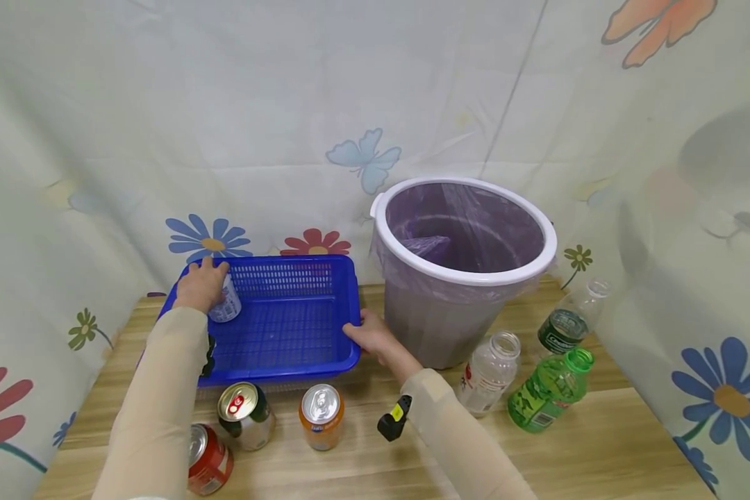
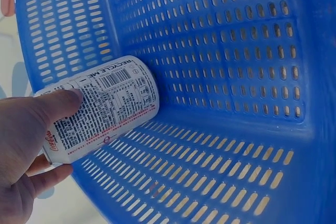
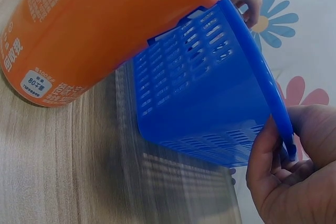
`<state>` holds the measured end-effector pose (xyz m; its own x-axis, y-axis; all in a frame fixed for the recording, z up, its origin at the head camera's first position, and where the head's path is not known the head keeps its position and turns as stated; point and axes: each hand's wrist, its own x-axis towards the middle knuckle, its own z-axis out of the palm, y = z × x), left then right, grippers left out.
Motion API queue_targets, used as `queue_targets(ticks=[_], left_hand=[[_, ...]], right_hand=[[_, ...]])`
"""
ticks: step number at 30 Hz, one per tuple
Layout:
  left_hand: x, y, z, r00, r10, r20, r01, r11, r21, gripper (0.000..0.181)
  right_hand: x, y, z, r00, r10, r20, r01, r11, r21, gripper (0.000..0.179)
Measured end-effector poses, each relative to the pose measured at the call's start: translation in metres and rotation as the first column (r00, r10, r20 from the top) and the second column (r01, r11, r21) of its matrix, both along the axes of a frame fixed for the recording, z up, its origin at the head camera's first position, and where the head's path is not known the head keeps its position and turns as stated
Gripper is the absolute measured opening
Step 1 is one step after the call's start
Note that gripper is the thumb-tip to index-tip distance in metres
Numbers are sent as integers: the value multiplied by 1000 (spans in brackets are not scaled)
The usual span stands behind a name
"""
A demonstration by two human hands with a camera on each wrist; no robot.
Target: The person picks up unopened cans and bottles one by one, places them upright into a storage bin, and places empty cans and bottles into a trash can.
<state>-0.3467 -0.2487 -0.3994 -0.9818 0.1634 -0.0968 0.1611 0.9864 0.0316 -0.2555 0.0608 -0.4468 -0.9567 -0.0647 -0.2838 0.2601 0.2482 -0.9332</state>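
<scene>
Wood-grain counter (image 1: pixel 350 479), flowery cloth (image 1: pixel 275 125) behind it. White can (image 1: pixel 228 307) sits roughly upright, long axis near vertical, base down in the left end of the blue basket (image 1: pixel 354 302); left hand's (image 1: pixel 201 283) fingers pinch its upper part. Right hand's (image 1: pixel 376 335) fingers pinch the basket's right edge. Bin (image 1: pixel 421 323)'s got a plastic liner (image 1: pixel 430 247).

There are four drink cans (image 1: pixel 227 307), three plastic bottles (image 1: pixel 489 375), two clear and one green, one blue basket (image 1: pixel 281 340), one large bin (image 1: pixel 434 330), one bin liner (image 1: pixel 433 247) and one desk (image 1: pixel 312 479).
</scene>
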Motion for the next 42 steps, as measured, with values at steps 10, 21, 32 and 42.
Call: queue_targets(ticks=[10,21,32,42], left_hand=[[2,1,2,1000,5,19,-5,1000,7,60],[10,3,13,997,-20,80,18,1000,18,68],[10,0,26,996,-90,-11,90,995,-31,60],[17,3,39,986,-131,-99,126,990,-56,41]], right_hand=[[-2,0,0,1000,9,16,-9,1000,17,32],[-2,-1,0,1000,6,18,-6,1000,-1,32],[-3,0,-1,1000,14,17,-14,1000,-6,32],[-2,-1,-1,1000,19,8,-19,1000,-1,31]])
